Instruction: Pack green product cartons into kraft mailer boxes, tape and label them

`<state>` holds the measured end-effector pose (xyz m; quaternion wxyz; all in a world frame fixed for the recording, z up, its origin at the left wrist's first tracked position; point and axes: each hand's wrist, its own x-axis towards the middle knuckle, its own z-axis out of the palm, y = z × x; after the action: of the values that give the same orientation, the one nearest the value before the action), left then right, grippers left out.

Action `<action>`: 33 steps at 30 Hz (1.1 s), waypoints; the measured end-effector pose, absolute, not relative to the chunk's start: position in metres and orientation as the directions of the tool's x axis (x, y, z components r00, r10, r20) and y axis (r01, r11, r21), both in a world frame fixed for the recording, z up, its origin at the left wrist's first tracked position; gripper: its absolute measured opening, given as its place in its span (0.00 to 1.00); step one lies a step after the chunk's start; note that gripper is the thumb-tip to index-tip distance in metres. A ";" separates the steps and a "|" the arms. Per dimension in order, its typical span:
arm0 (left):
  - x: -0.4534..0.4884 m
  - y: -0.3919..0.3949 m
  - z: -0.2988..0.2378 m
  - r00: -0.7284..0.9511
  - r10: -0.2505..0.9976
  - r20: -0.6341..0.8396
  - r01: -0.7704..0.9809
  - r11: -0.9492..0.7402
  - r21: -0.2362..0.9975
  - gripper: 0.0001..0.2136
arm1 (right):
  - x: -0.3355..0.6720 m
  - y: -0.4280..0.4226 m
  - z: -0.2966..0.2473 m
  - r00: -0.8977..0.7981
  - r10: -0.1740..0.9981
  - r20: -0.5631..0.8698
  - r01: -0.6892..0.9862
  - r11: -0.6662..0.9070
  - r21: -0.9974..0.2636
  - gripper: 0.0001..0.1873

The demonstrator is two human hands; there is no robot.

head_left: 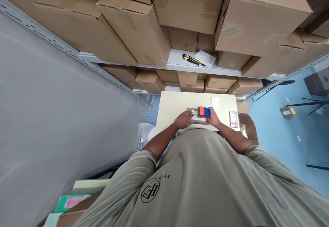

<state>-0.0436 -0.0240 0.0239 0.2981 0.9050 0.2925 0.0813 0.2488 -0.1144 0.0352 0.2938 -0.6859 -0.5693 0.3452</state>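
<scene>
Near to far: below a grey-green shirt (205, 172), a flat cardboard box (202, 122) is placed at the near edge of the counter (174, 103), presumably so that both arms can be brought to it without stretching. The left grip (183, 120) is closed about the box's left end, by which the box is apparently steadied; how firmly it is pressed cannot be told. The right grip (213, 116) is narrowed around the blue end of an orange-and-blue tape dispenser (204, 112), which is held over the box's top, its orange part turned towards the left. By this division, one side is likely left free for the tool. Beneath the dispenser, a white paper (195, 116) is seen on the box. Farther off, a white slip (215, 102) is laid flat on the counter, apart from the work. Beyond, on the shelf (176, 56), a yellow-and-black cutter (192, 60) is set beside a folded paper (206, 58), probably for easy reach, between stacked cartons (185, 6).
</scene>
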 end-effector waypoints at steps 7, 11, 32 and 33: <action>-0.019 -0.034 0.086 0.435 0.889 0.144 0.374 -0.323 0.869 0.16 | 0.250 -0.114 0.025 0.092 0.995 -0.046 0.560 -0.090 -0.824 0.33; -0.002 -0.040 0.107 0.432 0.901 0.042 0.301 -0.187 0.935 0.20 | 0.250 -0.115 0.024 0.086 0.996 -0.004 0.556 -0.052 -0.829 0.31; -0.004 -0.022 0.096 0.616 0.786 0.051 0.251 -0.258 0.933 0.25 | 0.253 -0.113 0.026 0.066 0.996 -0.058 0.565 -0.085 -0.821 0.29; -0.003 -0.020 0.096 0.624 0.780 0.046 0.251 -0.256 0.933 0.26 | 0.254 -0.113 0.026 0.066 0.996 -0.061 0.564 -0.088 -0.821 0.29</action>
<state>-0.0032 -0.0204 0.0956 0.5029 0.7476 0.3450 0.2629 0.2535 -0.1128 0.0265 0.3205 -0.6560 -0.5943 0.3372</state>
